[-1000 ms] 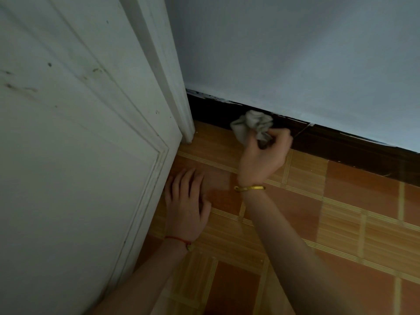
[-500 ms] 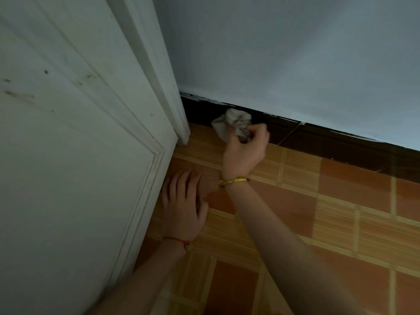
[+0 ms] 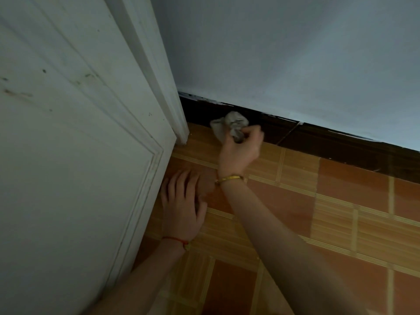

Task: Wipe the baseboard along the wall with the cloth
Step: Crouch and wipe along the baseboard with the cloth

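The pale wall (image 3: 284,55) fills the upper part of the view, the white door (image 3: 68,155) stands at the left, and the tiled floor (image 3: 329,223) lies below. The dark baseboard (image 3: 329,144) runs between the wall and the floor, from the door frame to the right edge. The left hand (image 3: 181,208) rests flat on the floor beside the door, with its fingers straight and a little apart. The right hand (image 3: 238,151) grips the crumpled grey cloth (image 3: 231,126), its fingers curled around it, and holds it against the baseboard. Compared with one second ago, the cloth has moved left along the baseboard, nearer to the door frame. I judge that the stroke is approaching the corner, while the long part to the right may remain to be wiped.
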{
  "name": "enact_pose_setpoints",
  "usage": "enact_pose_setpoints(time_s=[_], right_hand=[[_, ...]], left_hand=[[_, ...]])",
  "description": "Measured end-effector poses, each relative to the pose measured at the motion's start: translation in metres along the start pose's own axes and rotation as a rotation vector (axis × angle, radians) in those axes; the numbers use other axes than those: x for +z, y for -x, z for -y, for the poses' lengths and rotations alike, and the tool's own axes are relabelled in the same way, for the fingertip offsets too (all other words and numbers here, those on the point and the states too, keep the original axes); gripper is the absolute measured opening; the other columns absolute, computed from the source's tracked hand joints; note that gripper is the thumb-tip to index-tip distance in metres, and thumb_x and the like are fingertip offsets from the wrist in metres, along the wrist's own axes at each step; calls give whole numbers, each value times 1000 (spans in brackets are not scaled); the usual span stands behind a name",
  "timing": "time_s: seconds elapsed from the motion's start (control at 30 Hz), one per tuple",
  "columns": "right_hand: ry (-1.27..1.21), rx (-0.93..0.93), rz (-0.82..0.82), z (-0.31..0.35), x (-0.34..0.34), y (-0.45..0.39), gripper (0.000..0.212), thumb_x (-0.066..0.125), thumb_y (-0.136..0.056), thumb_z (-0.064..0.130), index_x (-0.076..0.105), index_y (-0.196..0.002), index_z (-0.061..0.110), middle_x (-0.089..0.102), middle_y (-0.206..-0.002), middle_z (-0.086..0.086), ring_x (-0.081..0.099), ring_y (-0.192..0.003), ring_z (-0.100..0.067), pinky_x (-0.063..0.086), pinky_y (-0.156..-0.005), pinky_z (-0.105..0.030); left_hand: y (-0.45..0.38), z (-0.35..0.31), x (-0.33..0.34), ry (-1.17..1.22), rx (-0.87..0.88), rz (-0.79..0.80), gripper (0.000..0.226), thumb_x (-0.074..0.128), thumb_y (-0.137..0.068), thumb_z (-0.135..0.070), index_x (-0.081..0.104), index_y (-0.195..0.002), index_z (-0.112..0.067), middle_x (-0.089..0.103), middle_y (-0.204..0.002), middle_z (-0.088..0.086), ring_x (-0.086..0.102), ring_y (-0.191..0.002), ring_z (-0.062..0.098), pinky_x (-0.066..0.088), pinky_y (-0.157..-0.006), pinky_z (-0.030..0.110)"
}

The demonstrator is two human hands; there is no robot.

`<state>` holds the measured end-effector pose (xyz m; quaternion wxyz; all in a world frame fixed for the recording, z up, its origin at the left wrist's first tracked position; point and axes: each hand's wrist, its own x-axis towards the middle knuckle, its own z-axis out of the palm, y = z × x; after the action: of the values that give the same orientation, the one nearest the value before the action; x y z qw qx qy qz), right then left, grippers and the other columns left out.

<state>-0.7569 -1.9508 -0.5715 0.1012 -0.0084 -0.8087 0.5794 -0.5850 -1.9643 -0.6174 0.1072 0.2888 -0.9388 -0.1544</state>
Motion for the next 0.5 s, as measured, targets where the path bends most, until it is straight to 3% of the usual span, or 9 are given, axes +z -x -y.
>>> enact_pose_setpoints(time_s=[0.13,0.33,0.5], right_hand=[[37,-56,63,-6,5,3,20,65,-65,-12,56,-78,-1,54,-85,-15,40,-72,-1,33,-65,1],[76,65,-149,-35,-58,-32,21,70,-72,0,56,-85,7,56,-93,-9,51,-79,-12,43,-69,-18],[42,77,-200,-25,-60,-35,20,71,-75,3,52,-83,7,55,-91,-8,52,-78,-12,44,-69,-15]], left_hand=[[-1,1,0,5,4,0,55,47,-88,-30,53,-139,-11,48,-147,12,40,-138,30,25,-118,54],[-1,1,0,21,-13,17,54,45,-89,-30,52,-140,-13,47,-148,9,37,-139,28,25,-118,55],[0,0,0,13,-10,19,54,44,-90,-30,51,-141,-13,47,-148,10,37,-139,28,24,-119,55]])
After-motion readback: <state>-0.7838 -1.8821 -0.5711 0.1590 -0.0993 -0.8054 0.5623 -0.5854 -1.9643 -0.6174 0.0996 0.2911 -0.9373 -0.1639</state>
